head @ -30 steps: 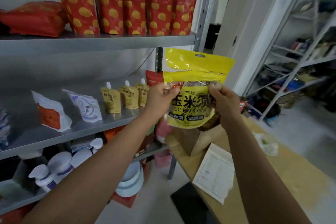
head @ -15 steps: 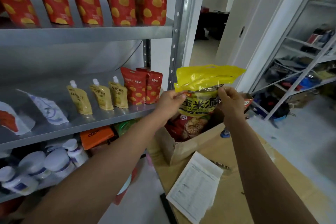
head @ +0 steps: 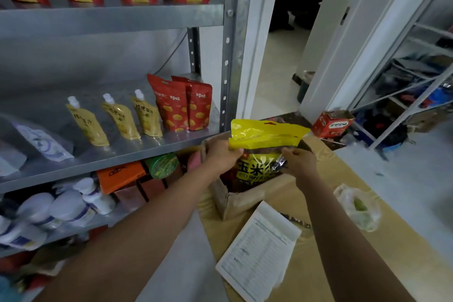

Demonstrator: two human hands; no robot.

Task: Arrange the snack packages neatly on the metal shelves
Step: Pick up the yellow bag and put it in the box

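Yellow snack package was gripped by left hand and right hand over the cardboard box; shelving it upright on the metal shelf judged next.

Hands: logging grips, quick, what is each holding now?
Left hand: grips the yellow plastic snack bag at its left edge.
Right hand: pinches the same bag's right side.

The yellow snack package now sits lower than a second ago. Then it was held up level with the middle shelf. Now both hands, the left hand and the right hand, have brought it down to the mouth of the open cardboard box at the desk's far left corner. Its top flap, upright before, now bends over.
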